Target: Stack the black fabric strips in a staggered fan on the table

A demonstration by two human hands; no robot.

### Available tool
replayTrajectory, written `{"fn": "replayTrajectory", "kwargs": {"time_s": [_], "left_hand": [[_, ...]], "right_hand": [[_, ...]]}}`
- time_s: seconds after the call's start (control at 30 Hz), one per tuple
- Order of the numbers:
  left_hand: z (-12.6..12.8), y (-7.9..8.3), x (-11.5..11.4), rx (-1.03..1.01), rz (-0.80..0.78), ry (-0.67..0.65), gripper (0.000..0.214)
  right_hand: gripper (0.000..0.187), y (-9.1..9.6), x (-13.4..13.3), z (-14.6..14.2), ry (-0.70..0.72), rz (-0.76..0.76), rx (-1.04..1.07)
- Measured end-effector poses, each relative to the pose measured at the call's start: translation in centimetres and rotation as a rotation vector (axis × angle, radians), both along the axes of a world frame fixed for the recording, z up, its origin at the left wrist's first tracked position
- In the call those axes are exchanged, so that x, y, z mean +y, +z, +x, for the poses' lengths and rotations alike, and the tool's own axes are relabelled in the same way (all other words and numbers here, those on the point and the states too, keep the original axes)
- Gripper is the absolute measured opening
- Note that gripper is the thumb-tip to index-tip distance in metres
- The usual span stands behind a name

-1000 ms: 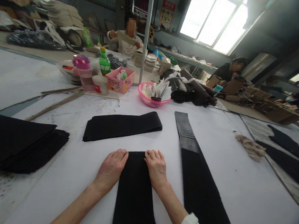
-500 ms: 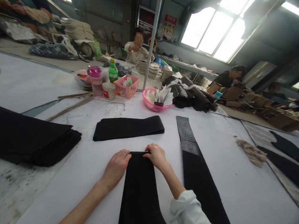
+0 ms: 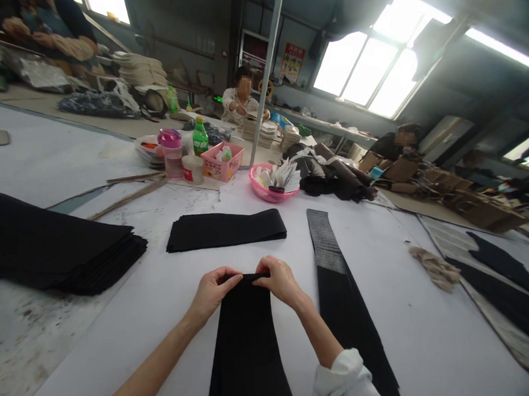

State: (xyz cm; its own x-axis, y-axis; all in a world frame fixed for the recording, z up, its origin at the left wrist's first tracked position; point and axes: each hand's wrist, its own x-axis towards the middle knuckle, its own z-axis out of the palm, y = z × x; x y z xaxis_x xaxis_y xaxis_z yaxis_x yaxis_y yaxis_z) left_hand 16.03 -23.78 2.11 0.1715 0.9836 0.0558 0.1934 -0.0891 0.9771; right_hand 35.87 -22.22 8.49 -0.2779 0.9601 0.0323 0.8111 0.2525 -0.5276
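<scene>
A long black fabric strip (image 3: 249,340) runs from the bottom edge up to both my hands. At its far end, my left hand (image 3: 214,287) pinches the left corner between thumb and fingers. My right hand (image 3: 277,279) grips the same end near the right corner, and the edge between them looks folded or raised. Beyond my hands lies a short stack of black pieces (image 3: 227,228). To the right is a long stack of black strips (image 3: 349,311) with a greyish far end.
A thick pile of black sheets (image 3: 51,242) lies left. Behind stand a pink basin (image 3: 271,192) of papers, a pink box (image 3: 222,162), a green bottle (image 3: 200,137) and a metal pole (image 3: 267,73). A beige cloth (image 3: 434,268) lies right. Several people work farther back.
My left thumb has come over the strip's end, and the edge between my hands is now lifted and turned. The view has tilted up slightly.
</scene>
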Motion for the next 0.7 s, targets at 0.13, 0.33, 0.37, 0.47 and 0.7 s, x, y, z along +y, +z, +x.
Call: {"fn": "replayTrajectory", "kwargs": {"time_s": [0.13,0.33,0.37,0.47,0.7], "left_hand": [[0.5,2.3,-1.3,-0.071,-0.036,-0.012,0.032],[0.4,5.8,-3.3,-0.036,0.029,-0.034,0.025],[0.4,6.3,-3.5,-0.020,0.044,-0.043,0.024],[0.5,7.5,-4.3,0.029,0.084,-0.087,0.022],[0.6,9.7,-5.4,0.091,0.158,-0.166,0.021]], "right_hand": [[0.013,1.7,-1.6,0.4,0.050,-0.052,0.101],[0.010,3.6,-3.9,0.2,0.074,0.005,0.258],[0.011,3.9,-4.4,0.1,0.054,0.028,0.264],[0.015,4.9,-5.9,-0.4,0.012,0.078,0.267],[0.019,6.7,-7.9,-0.2,-0.023,0.052,0.309]]}}
